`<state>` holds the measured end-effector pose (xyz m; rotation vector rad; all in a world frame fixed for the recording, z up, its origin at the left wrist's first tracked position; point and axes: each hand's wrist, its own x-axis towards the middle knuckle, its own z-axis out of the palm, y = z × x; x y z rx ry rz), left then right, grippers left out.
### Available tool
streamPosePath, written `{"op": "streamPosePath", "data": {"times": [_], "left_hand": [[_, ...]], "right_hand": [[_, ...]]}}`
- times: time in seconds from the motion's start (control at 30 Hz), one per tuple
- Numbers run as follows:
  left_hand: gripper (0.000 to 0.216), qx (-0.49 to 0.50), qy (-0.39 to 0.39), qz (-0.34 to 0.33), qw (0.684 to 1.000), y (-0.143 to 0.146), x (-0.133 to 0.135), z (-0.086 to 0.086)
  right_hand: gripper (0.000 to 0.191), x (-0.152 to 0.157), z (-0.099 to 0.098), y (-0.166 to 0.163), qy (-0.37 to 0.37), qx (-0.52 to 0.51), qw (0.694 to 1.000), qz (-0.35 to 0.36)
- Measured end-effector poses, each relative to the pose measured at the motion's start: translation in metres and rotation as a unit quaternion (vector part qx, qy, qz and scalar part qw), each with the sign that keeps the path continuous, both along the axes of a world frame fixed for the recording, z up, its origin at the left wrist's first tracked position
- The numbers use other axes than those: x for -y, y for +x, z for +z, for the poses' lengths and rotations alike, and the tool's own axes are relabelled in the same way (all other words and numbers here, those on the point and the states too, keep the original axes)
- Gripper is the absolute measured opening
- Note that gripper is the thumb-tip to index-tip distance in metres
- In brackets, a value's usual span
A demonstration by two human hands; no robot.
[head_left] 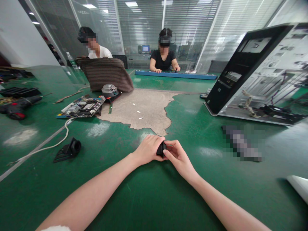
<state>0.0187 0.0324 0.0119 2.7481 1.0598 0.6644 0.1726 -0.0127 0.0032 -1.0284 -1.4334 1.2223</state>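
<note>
Both hands meet over the middle of the green tabletop (134, 199), around a small black part (161, 149) whose kind I cannot make out. My left hand (149, 149) wraps round it from the left, back of the hand upward. From the right, my right hand (177, 158) pinches its edge between thumb and fingers. Much of the part is hidden by the fingers. Off to the left, a black plastic piece with a round opening (69, 149) lies on the table, apart from both hands.
An open computer case (216, 80) stands at the right. On the left are a circuit board (86, 106), a fan cooler (110, 90), a white cable (56, 143) and a power drill (19, 107). A blue bar (175, 75) lies at the back, before a seated person (165, 56); another person sits further left.
</note>
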Motion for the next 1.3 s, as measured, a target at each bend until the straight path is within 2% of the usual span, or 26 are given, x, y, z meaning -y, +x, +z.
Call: {"op": "streamPosePath", "data": {"times": [0.13,0.43,0.67,0.9,1.1,1.3], "left_hand": [[0.053,-0.003,-0.001,0.0,1.0,0.0,0.0,0.0],[0.052,-0.003,-0.005,0.001,1.0,0.0,0.0,-0.001],[0.056,-0.003,-0.003,0.004,1.0,0.0,0.0,0.0],[0.054,-0.003,-0.003,-0.002,1.0,-0.001,-0.001,0.0],[0.057,0.002,-0.004,0.0,1.0,0.0,-0.001,-0.001],[0.061,-0.002,-0.005,-0.001,1.0,-0.001,-0.001,-0.001]], "right_hand": [[0.026,-0.001,0.001,0.0,-0.02,0.012,1.0,-0.003],[0.014,-0.001,0.005,0.002,0.006,-0.016,1.0,0.02],[0.023,-0.005,0.003,0.002,-0.045,-0.022,0.999,0.008],[0.024,-0.009,0.006,0.008,-0.022,-0.023,0.998,0.058],[0.017,-0.009,0.005,0.005,-0.019,-0.022,0.999,0.026],[0.025,-0.011,0.005,0.006,-0.038,-0.011,0.999,0.019]]}}
